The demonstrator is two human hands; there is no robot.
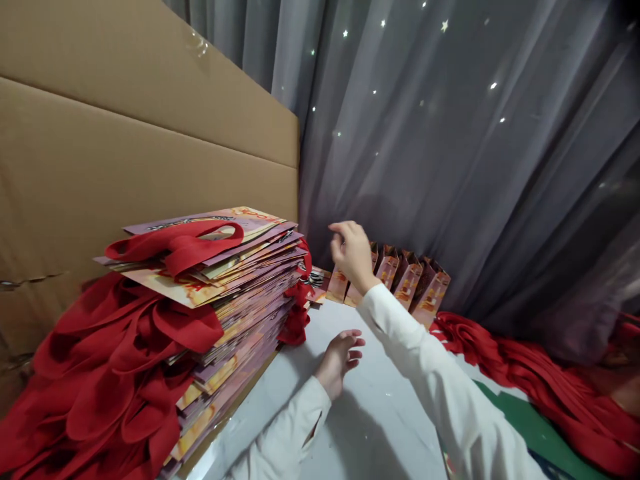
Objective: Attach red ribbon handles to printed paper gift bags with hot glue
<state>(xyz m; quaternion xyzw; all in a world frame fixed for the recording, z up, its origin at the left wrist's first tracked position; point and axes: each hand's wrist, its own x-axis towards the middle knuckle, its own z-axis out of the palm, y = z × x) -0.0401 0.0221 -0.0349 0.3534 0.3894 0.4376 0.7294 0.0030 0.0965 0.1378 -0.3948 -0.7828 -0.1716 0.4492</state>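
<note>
My left hand [341, 360] is low over the white tabletop [373, 417], fingers apart and slightly curled, holding nothing that I can see. Higher up and further forward, my right hand [354, 255] is raised with thumb and forefinger apart and nothing visible between them. It is in front of a row of small standing printed paper bags [407, 277] and partly hides them. To the left of both hands rises a tall stack of flat printed paper bags [250, 313]. Red ribbon handles [125, 367] hang from its near side, and one ribbon loop lies on top.
A big cardboard box [150, 127] stands behind the stack on the left. Grey curtain [425, 133] with star-shaped bright spots hangs at the back. On the right lie a bunch of red ribbons [540, 380] and a green flat sheet [530, 420].
</note>
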